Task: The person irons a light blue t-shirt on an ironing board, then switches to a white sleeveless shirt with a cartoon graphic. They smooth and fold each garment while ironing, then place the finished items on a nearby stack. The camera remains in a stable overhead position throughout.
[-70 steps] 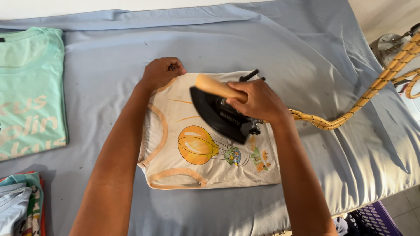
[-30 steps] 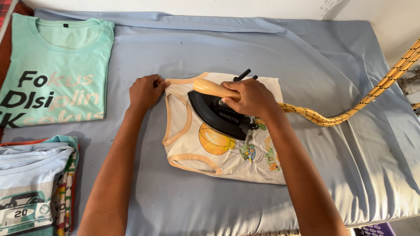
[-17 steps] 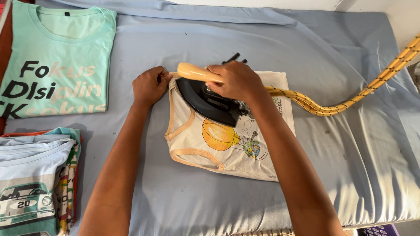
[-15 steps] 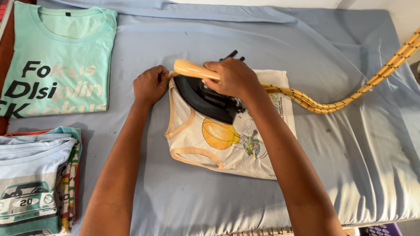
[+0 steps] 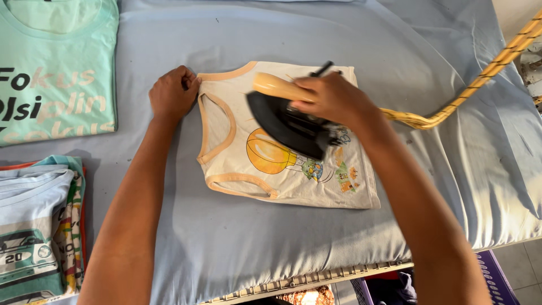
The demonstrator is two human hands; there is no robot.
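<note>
- Head view: a padded desk [image 5: 237,248] draped in a pale blue sheet [image 5: 316,34] fills nearly the whole frame; its slatted front edge shows at the bottom, with a strip of tiled floor [image 5: 522,265] beyond the lower right corner.
- A small cream sleeveless top [image 5: 293,169] with orange trim and a cartoon print lies flat on the sheet near the middle of the desk, neck and armholes turned to the left.
- The right hand [image 5: 333,99] is closed around the pale wooden handle [image 5: 274,86] of a black iron [image 5: 285,127], which rests sole down on the upper part of the top, its point aimed left. The iron is somewhat blurred.
- A yellow braided cord [image 5: 480,85] runs from behind the iron, to the right of the top, up and off the upper right corner.
- The left hand [image 5: 172,93] is curled, knuckles up, pressing on the sheet at the top's upper left corner; its fingertips touch the orange-trimmed shoulder strap. Whether it pinches the fabric I cannot tell.
- Well left of the top, a mint green T-shirt [image 5: 56,68] with lettering lies spread flat at the desk's upper left.
- Below it, left of the top and by the desk's front edge, sits a stack of folded clothes [image 5: 36,226], a pale blue printed shirt uppermost.
- Under the desk, below the top, a purple crate [image 5: 497,277] shows in part.
</note>
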